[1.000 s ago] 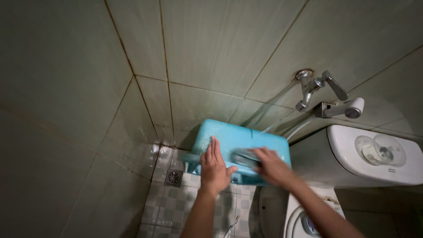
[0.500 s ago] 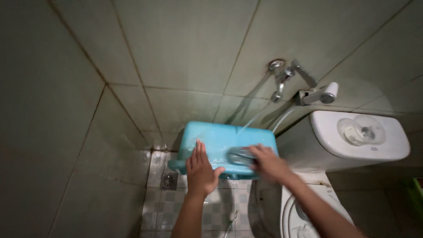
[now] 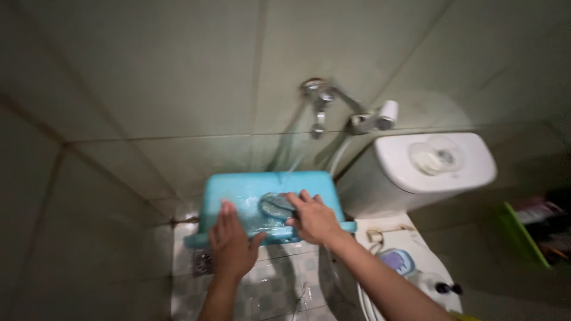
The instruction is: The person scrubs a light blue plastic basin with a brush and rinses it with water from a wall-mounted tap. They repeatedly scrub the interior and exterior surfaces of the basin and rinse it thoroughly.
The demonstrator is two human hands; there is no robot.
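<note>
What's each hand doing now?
Left hand: open, flat on the blue tub.
Right hand: closed on a brush, pressed to the tub.

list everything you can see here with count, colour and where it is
tub: 1, blue, upturned under the tap, between the hands
brush: 1, grey, blurred, on the tub under the right hand
tap: 1, chrome, on the wall above the tub
sprayer: 1, white and chrome, on the wall right of the tap
cistern: 1, white, right of the tub
toilet: 1, white, below the cistern
drain: 1, grey, in the floor left of the left hand
basket: 1, green, far right
left hand: 1, flat on the tub's near edge
right hand: 1, on the brush
</note>
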